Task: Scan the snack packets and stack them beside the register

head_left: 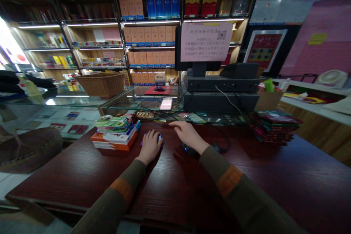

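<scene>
My left hand lies over a small purple-and-blue item on the dark wooden desk, fingers spread and bent over it. Most of that item is hidden under the palm, so its kind cannot be made out. To its right, my right hand hovers close above a black device with a blue light. Its thumb and fingers point left and hold nothing visible; the lower fingers are partly hidden. Left of my left hand sits a stack of orange-and-white boxes, with green packages on top.
A monitor with a pink paper sign stands behind the desk. A stack of dark red and green packets lies at the right. Cables run behind my hands. A wicker basket stands on the glass counter.
</scene>
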Motion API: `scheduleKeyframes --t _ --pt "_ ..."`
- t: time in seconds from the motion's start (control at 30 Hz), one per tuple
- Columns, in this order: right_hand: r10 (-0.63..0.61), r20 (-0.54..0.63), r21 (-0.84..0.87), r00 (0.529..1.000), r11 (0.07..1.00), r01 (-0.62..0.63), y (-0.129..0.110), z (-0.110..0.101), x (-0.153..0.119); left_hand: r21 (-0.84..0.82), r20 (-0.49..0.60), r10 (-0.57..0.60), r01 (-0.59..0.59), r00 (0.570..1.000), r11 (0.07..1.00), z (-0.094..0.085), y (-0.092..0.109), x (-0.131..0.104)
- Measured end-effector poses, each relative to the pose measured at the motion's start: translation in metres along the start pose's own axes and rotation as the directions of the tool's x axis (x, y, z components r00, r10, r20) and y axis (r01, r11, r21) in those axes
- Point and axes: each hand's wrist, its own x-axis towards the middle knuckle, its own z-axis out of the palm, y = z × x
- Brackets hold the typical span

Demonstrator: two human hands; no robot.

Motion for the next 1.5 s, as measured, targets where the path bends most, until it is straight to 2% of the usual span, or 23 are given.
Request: scheduleKeyframes --t 0.2,0.33,0.47,0.57,0.63,0.7,0.8,0.93,1.07,1.3,1.5 --pt "0.091 -0.037 0.021 0.995 0.996 -0.090 0.031 -0.021 -0.008 -0.102 0.047 -0.029 0.033 0.998 0.994 0.011 0.032 0.015" --pt "0.181 -0.102 0.063 0.978 0.983 -0.175 0.055 -0.030 -0.019 -0.204 0.055 -0.076 0.085 0.996 0.975 0.020 0.048 0.029" --pt "0.247 -0.157 0.080 0.956 0.968 -0.237 0.077 -0.035 -0.031 -0.362 -0.006 -0.120 0.109 0.993 0.926 0.025 0.054 0.044" --pt "0.282 -0.198 0.124 0.939 0.957 -0.261 0.093 -0.037 -0.040 -0.466 -0.025 -0.120 0.094 0.992 0.880 0.018 0.048 0.049" --pt "0.300 -0.224 0.154 0.927 0.950 -0.270 0.104 -0.036 -0.046 -0.455 0.025 -0.073 0.077 0.997 0.887 0.009 0.041 0.048" --pt "0.315 -0.238 0.177 0.919 0.944 -0.278 0.114 -0.035 -0.050 -0.425 0.121 0.037 0.018 0.992 0.905 -0.002 0.033 0.046" --pt "0.320 -0.234 0.175 0.918 0.943 -0.284 0.123 -0.033 -0.055 -0.387 0.260 0.203 -0.090 0.944 0.918 -0.015 0.025 0.042" --pt "0.294 -0.220 0.136 0.930 0.953 -0.270 0.123 -0.031 -0.057 -0.342 0.355 0.264 -0.138 0.897 0.929 -0.020 0.025 0.042" --pt "0.285 -0.208 0.119 0.936 0.957 -0.265 0.120 -0.029 -0.059 -0.329 0.383 0.264 -0.136 0.885 0.935 -0.017 0.025 0.042" --pt "0.280 -0.198 0.132 0.939 0.957 -0.257 0.120 -0.024 -0.061 -0.357 0.289 0.265 -0.153 0.920 0.921 -0.016 0.025 0.040" --pt "0.294 -0.192 0.194 0.936 0.947 -0.258 0.113 -0.024 -0.053 -0.436 0.068 0.256 -0.202 0.964 0.877 -0.023 0.038 0.044"
